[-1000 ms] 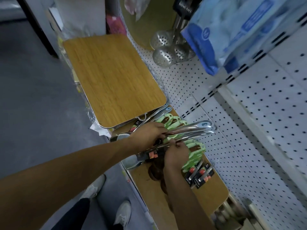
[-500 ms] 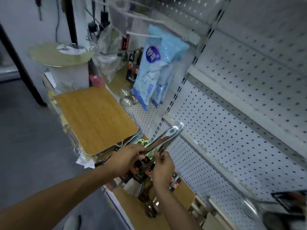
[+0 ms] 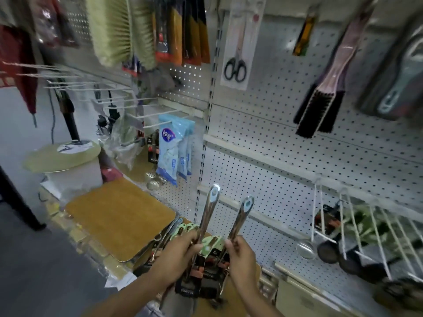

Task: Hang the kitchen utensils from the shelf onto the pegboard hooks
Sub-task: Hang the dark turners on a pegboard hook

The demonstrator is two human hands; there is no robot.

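Before the pegboard (image 3: 286, 156), both utensil handles (image 3: 208, 211) point up, tilted right.

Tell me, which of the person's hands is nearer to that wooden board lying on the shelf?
The left hand. It grips a steel utensil handle just beside the wooden board's right edge. The right hand, holding a second handle, sits farther right, toward the pegboard.

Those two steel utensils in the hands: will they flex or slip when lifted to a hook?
Probably stiff: both utensils, left and right, stand straight above the left hand and right hand. The polished handles look slippery. The cards low on them may swing.
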